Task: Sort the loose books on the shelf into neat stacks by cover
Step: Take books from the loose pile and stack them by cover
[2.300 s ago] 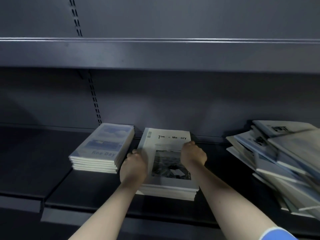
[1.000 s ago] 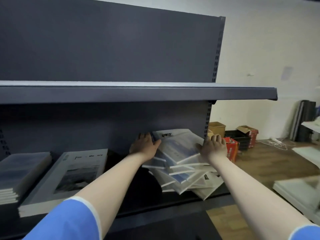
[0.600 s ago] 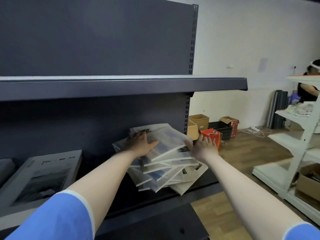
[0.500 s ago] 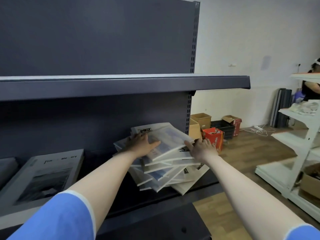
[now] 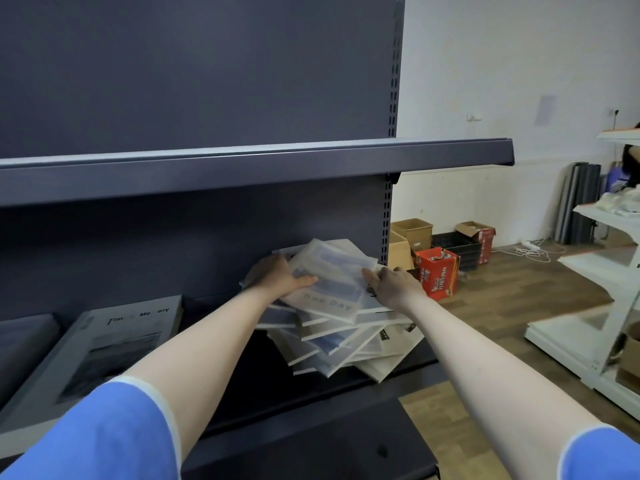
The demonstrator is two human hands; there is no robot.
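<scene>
Near edge first: the "Time Memory" stack (image 5: 114,344) lies squared at left on the shelf (image 5: 311,407). Further in, my left hand (image 5: 277,277) and right hand (image 5: 394,287) grip opposite edges of the top blue "Fine Day" book (image 5: 329,287) – both equally close. It crowns the loose pile (image 5: 346,344), long axis running away from me, tilted – I'd carry it leftward.

A messy pile (image 5: 339,344) of pale, plastic-wrapped books sits askew at the shelf's (image 5: 311,403) right end. Its top book (image 5: 332,289), blue-white and titled "Fine Day", lies tilted. Left, a neat grey "Time Memory" stack (image 5: 114,344) lies flat.
</scene>
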